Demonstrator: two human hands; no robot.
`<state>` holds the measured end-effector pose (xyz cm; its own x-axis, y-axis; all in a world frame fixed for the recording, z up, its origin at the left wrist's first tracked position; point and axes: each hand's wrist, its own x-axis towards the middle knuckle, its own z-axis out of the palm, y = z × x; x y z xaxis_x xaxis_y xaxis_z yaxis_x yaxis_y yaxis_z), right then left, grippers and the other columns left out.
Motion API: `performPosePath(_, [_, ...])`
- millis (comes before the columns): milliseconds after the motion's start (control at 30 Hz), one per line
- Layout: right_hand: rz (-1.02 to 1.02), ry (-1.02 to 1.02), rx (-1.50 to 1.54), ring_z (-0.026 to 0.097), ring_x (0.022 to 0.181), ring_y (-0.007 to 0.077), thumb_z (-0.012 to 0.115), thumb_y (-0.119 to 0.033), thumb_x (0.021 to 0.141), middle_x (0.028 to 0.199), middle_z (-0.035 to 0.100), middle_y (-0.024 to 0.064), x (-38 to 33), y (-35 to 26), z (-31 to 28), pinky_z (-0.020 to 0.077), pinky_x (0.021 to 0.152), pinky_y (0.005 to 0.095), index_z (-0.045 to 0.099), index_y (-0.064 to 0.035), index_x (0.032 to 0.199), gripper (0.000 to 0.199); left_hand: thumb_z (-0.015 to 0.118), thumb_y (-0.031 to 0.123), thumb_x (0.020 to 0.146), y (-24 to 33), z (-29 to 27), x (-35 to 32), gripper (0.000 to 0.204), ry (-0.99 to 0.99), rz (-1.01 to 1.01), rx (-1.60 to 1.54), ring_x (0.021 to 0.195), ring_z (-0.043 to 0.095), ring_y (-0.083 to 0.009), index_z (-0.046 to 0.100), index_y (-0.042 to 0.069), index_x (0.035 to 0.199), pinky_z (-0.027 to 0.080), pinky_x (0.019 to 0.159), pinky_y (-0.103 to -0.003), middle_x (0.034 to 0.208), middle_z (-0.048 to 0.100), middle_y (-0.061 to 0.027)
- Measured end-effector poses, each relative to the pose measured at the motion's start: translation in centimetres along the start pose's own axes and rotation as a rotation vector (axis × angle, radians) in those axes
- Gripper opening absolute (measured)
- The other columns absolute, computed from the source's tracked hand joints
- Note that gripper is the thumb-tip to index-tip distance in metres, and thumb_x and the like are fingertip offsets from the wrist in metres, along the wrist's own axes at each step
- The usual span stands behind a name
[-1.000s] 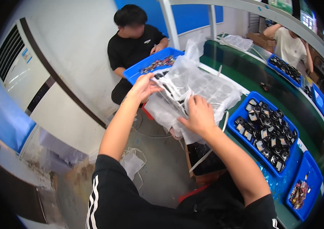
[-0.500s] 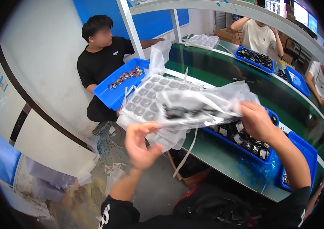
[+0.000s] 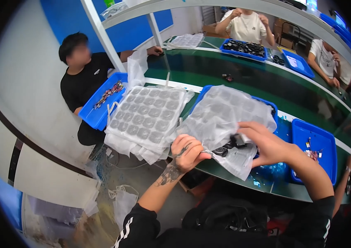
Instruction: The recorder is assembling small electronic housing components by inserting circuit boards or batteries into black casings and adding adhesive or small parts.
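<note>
My left hand (image 3: 187, 152) is closed on the near left edge of a translucent plastic sheet (image 3: 208, 129). The sheet drapes over a clear tray with round pockets (image 3: 233, 103), which lies across a blue bin (image 3: 272, 108). My right hand (image 3: 266, 142) curls at the sheet's near right part, its fingers round a small black and silver part (image 3: 238, 139). Another round black part (image 3: 220, 151) lies just left of it, partly covered by film. Most of the bin's contents are hidden under the tray.
Stacked pocketed trays (image 3: 144, 113) stand to the left. Beyond them a person in black (image 3: 86, 74) sits by a blue bin of small coloured parts (image 3: 108, 97). Another blue bin (image 3: 314, 134) is at right. A white frame bar (image 3: 225, 6) crosses overhead; people sit across the green belt (image 3: 192, 68).
The film-covered tray, held up and blurred before, now lies lower over the blue bin. My left hand has closed on the sheet's edge; my right hand has come to the black part.
</note>
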<state>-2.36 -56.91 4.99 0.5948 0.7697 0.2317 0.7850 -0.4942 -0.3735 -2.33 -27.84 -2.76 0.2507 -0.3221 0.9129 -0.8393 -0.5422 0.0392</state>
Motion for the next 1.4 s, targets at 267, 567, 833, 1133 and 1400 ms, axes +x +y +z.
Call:
performPosePath(267, [-0.019, 0.187, 0.585, 0.042, 0.128, 0.0264, 0.073, -0.078, 0.055, 0.137, 0.043, 0.0162, -0.2, -1.6, -4.1, 0.0311, 0.107, 0.0369, 0.029, 0.0013, 0.143, 0.126, 0.069, 0.042, 0.085, 0.6, -0.4, 10.6, 0.033, 0.268, 0.304, 0.289, 0.066, 0.056, -0.0222, 0.057, 0.011, 0.080, 0.045, 0.060, -0.034, 0.072, 0.062, -0.0017])
performPosePath(567, [0.257, 0.483, 1.012, 0.056, 0.108, 0.0132, 0.049, -0.033, 0.100, 0.119, 0.061, 0.0070, 3.2, 3.3, -8.9, 0.0439, 0.095, 0.0308, 0.056, -0.0018, 0.126, 0.042, 0.083, 0.020, 0.068, -2.4, 2.1, 20.9, 0.021, 0.338, 0.436, 0.312, 0.066, 0.056, -0.0179, 0.065, 0.010, 0.069, 0.036, 0.067, -0.031, 0.069, 0.064, -0.0007])
performPosePath(833, [0.351, 0.444, 0.923, 0.058, 0.089, 0.0115, 0.055, -0.031, 0.095, 0.101, 0.065, 0.0043, 6.0, 6.1, -11.3, 0.0469, 0.079, 0.0303, 0.063, -0.0025, 0.112, 0.034, 0.081, 0.014, 0.074, -6.2, 2.8, 23.4, 0.017, 0.373, 0.316, 0.317, 0.067, 0.057, -0.0177, 0.068, 0.005, 0.068, 0.040, 0.069, -0.029, 0.067, 0.064, -0.0022])
performPosePath(1133, [0.232, 0.764, 0.929, 0.058, 0.092, 0.0112, 0.051, -0.025, 0.097, 0.099, 0.066, 0.0054, 9.2, 8.9, -11.0, 0.0449, 0.083, 0.0292, 0.064, -0.0034, 0.101, 0.025, 0.077, 0.010, 0.077, -5.2, 2.4, 23.1, 0.010, 0.406, 0.400, 0.378, 0.076, 0.058, -0.0207, 0.071, 0.005, 0.072, 0.045, 0.077, -0.032, 0.072, 0.069, -0.0033])
performPosePath(1400, [0.136, 0.846, 0.628, 0.062, 0.080, 0.0170, 0.051, -0.019, 0.093, 0.088, 0.068, 0.0094, 11.2, 11.5, -11.0, 0.0477, 0.074, 0.0319, 0.066, -0.0011, 0.101, 0.025, 0.074, 0.007, 0.081, -6.6, 1.3, 23.0, 0.012, 0.461, 0.432, 0.394, 0.074, 0.062, -0.0211, 0.069, -0.002, 0.075, 0.048, 0.071, -0.031, 0.078, 0.069, -0.0095])
